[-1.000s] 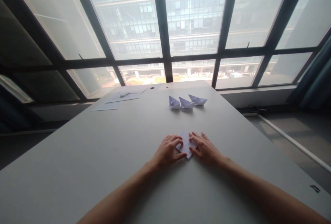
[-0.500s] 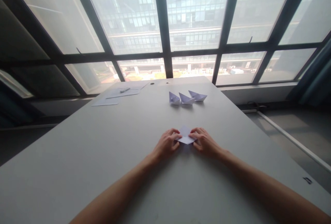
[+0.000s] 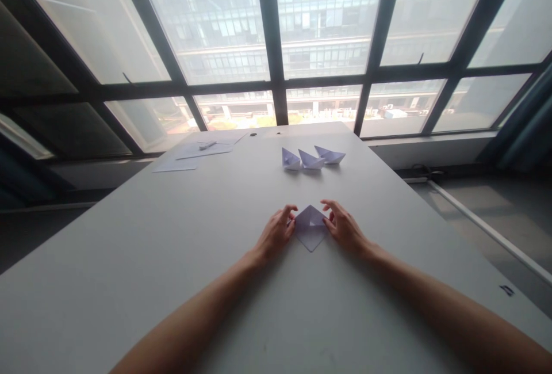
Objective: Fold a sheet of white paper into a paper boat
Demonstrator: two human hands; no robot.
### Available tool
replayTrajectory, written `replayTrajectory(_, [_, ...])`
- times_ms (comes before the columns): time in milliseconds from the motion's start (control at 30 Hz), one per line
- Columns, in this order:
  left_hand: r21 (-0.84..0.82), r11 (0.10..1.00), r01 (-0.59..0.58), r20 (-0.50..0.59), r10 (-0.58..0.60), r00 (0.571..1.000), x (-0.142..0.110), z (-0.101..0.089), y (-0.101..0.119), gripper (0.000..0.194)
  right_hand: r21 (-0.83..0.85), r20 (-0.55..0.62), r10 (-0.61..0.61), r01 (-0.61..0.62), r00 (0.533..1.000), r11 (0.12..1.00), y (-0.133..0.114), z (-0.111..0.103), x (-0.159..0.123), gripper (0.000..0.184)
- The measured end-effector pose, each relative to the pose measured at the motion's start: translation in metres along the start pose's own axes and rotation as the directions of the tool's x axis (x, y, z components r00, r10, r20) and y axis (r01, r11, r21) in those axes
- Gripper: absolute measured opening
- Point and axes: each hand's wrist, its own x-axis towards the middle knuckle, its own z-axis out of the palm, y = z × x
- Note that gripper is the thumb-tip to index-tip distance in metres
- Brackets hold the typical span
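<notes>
A white folded paper [image 3: 311,239] shows as a diamond between my hands, one corner toward me and a pocket-like gap across its middle. My left hand [image 3: 276,231] has its fingers bent at the left corner of the paper, index finger raised. At the right corner, my right hand [image 3: 345,229] touches the edge with its thumb, while its index finger arches up off the paper. Beyond the hands, three folded paper boats stand in a row: a left one [image 3: 290,161], a middle one [image 3: 311,161] and a right one [image 3: 331,156].
Flat white sheets [image 3: 202,151] lie at the far left of the white table [image 3: 194,236], with a small white object [image 3: 207,145] on them. A dark mark [image 3: 506,290] is near the right edge. Large windows [image 3: 323,17] rise behind the table.
The paper has gone from a flatter, wide shape to a taller diamond with its near corner closer to me. My index fingers have lifted off it.
</notes>
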Motion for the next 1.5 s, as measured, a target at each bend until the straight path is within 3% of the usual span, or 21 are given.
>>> replayTrajectory(100, [0.060,0.997,-0.046,0.022,0.045,0.999,0.000,0.000,0.000,0.027,-0.060,-0.024,-0.064,0.063,0.998,0.996,-0.001,-0.001,0.000,0.037])
replayTrajectory(367, [0.237,0.965,-0.111,-0.006,0.115,0.993,-0.002,0.002,0.002,0.028,-0.224,0.078,-0.140,0.154,0.987,0.962,-0.002,-0.002,0.001,0.022])
replayTrajectory(500, [0.375,0.919,-0.123,0.064,0.106,0.992,-0.005,0.000,0.015,0.026,-0.305,0.104,-0.136,0.162,0.985,0.938,-0.011,-0.005,0.002,0.015])
replayTrajectory(633, [0.446,0.893,-0.070,0.057,0.049,0.997,-0.008,0.003,0.019,0.031,-0.276,0.146,-0.213,0.246,0.966,0.929,-0.020,-0.007,0.000,0.026])
replayTrajectory(733, [0.426,0.904,-0.040,0.084,0.005,0.996,-0.008,0.006,0.015,0.046,-0.136,0.220,-0.316,0.349,0.923,0.927,-0.023,-0.006,-0.002,0.026])
replayTrajectory(800, [0.403,0.915,-0.027,0.109,-0.018,0.994,-0.008,0.007,0.012,0.059,-0.071,0.202,-0.344,0.364,0.917,0.928,-0.024,-0.004,-0.003,0.022])
replayTrajectory(900, [0.380,0.925,-0.011,0.153,-0.051,0.987,-0.007,0.008,0.009,0.068,-0.084,0.135,-0.322,0.335,0.937,0.938,-0.022,-0.004,-0.002,0.025])
replayTrajectory(1000, [0.364,0.931,-0.032,0.218,-0.052,0.975,-0.007,0.009,0.007,0.070,-0.142,0.218,-0.307,0.342,0.926,0.929,-0.019,-0.004,0.000,0.036])
replayTrajectory(1133, [0.359,0.929,-0.096,0.274,-0.007,0.962,-0.006,0.010,0.005,0.065,-0.192,0.292,-0.293,0.357,0.910,0.914,-0.019,-0.005,0.002,0.030])
replayTrajectory(1367, [0.224,0.969,-0.102,0.140,0.071,0.988,-0.005,0.008,0.004,0.037,-0.412,0.201,-0.160,0.232,0.966,0.881,-0.024,-0.009,0.001,0.025])
replayTrajectory(1500, [0.142,0.982,-0.127,0.157,0.104,0.982,-0.004,0.008,0.003,0.028,-0.369,0.116,-0.125,0.160,0.985,0.915,-0.015,-0.008,0.002,0.019])
